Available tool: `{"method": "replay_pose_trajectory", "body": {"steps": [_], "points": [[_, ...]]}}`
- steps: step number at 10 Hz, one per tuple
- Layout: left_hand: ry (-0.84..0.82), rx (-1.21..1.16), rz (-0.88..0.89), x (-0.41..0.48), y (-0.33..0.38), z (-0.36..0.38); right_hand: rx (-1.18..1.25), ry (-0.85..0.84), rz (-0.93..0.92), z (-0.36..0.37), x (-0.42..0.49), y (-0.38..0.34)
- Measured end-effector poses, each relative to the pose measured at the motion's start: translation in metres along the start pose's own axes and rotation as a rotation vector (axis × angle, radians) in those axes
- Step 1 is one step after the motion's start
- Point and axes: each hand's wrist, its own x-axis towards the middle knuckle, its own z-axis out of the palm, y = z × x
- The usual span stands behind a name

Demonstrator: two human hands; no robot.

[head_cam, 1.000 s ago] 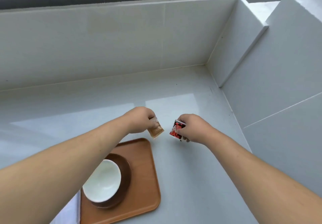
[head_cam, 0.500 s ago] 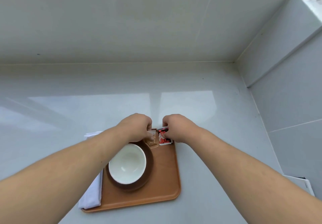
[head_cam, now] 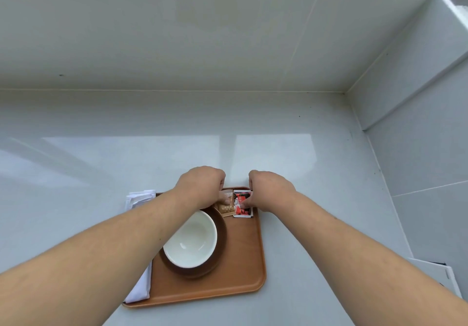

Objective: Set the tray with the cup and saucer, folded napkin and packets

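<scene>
— Packets sit where?
— Far right tray [head_cam: 248,262] corner, side by side, long axes near-far: our left hand [head_cam: 200,186] pins the brown packet [head_cam: 226,209], right hand [head_cam: 271,190] the red packet [head_cam: 243,205], fingertips pressed down

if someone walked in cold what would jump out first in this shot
Two hands, left and right, meet at the far right corner of an orange-brown tray, pressing a tan packet and a red packet side by side. Nearer, a white cup sits in a dark brown saucer, with a folded white napkin along the tray's left edge.
</scene>
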Motion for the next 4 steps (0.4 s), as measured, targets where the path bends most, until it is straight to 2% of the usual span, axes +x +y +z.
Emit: {"method": "replay_pose_trajectory", "body": {"steps": [3, 4], "points": [[0.033, 0.021, 0.008, 0.0, 0.002, -0.006, -0.095, 0.038, -0.034, -0.011, -0.008, -0.007], [0.146, 0.004, 0.041, -0.01, 0.007, -0.029, -0.028, 0.154, -0.065, -0.034, -0.02, -0.015]]}}
